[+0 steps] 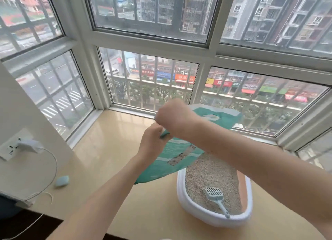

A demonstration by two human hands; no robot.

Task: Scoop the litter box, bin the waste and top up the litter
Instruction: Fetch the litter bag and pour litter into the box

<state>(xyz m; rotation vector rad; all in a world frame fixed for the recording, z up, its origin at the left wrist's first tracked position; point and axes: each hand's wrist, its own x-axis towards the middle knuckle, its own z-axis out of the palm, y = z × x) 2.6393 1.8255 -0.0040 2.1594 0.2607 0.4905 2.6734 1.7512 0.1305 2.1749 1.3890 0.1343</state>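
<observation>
A teal litter bag (172, 157) is held tilted in the air above the far end of the white litter box (181, 195). My left hand (152, 141) pinches the bag's upper corner. My right hand (172, 116) is closed on the bag's top edge just above the left hand. The box is filled with grey-beige litter (208, 175). A pale blue slotted scoop (215, 198) lies in the litter with its handle resting on the near rim. The bag's mouth is hidden behind my hands.
The box sits on a beige bay-window ledge (115, 150) ringed by barred windows. At left, a wall socket holds a white charger (29, 144) with a trailing cable, and a small light blue case (62, 181) lies on the ledge.
</observation>
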